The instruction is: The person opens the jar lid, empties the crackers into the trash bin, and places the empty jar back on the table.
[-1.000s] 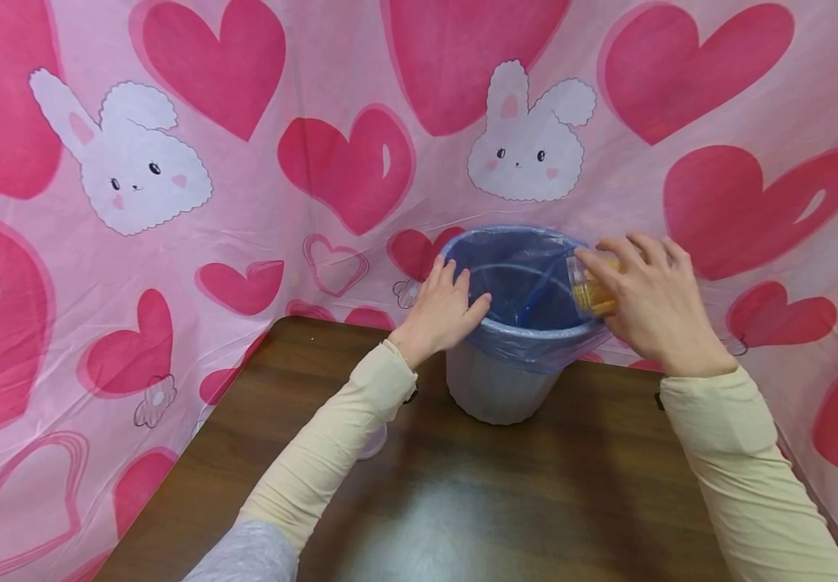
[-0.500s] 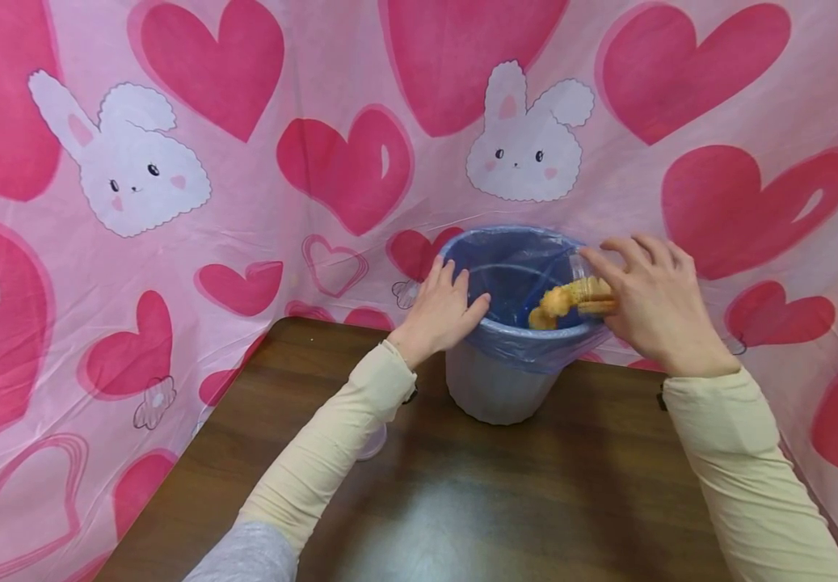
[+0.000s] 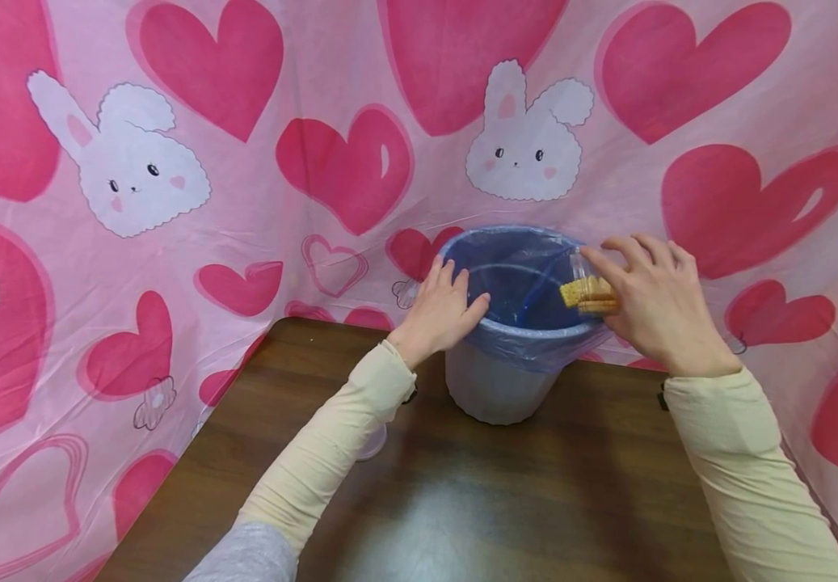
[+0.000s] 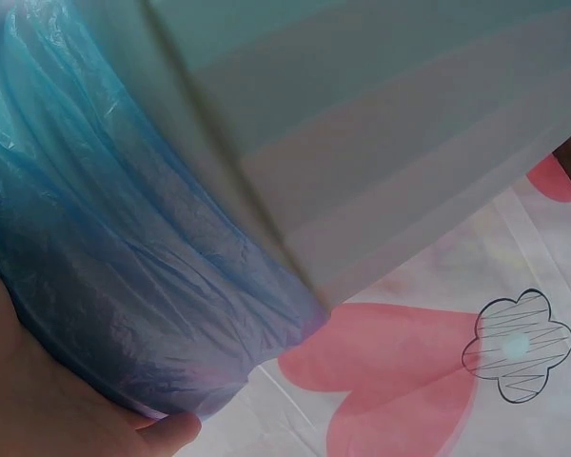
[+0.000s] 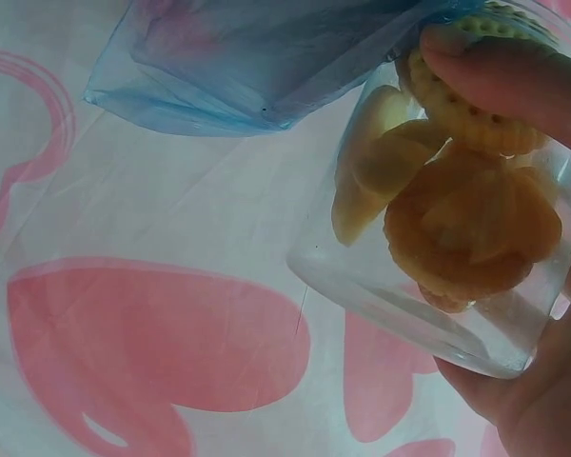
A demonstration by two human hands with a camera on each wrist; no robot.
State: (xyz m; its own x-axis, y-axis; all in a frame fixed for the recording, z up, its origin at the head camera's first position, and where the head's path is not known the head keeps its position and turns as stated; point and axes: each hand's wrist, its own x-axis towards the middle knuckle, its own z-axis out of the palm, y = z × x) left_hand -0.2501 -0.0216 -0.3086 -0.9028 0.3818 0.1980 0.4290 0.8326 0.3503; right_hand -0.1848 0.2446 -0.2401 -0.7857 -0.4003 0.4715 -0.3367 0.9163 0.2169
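A small grey bin (image 3: 494, 388) lined with a blue plastic bag (image 3: 516, 283) stands at the back of the brown table (image 3: 462, 493). My left hand (image 3: 442, 311) grips the bin's left rim over the liner (image 4: 124, 276). My right hand (image 3: 654, 311) holds a clear plastic cup (image 3: 587, 291) tipped on its side over the right rim. Round yellow crackers (image 5: 457, 205) fill the cup (image 5: 447, 238), and some show at its mouth above the bin's inside. My thumb (image 5: 514, 76) lies across the cup's wall.
A pink cloth with red hearts and white bunnies (image 3: 528, 145) hangs close behind and to both sides of the bin. A small clear object (image 3: 373, 443) sits on the table under my left forearm. The near part of the table lies in front of the bin.
The cup stayed tipped at the right rim. Half a second ago crackers spilled out of its mouth into the bin; now fewer show at the mouth. The left hand has not moved.
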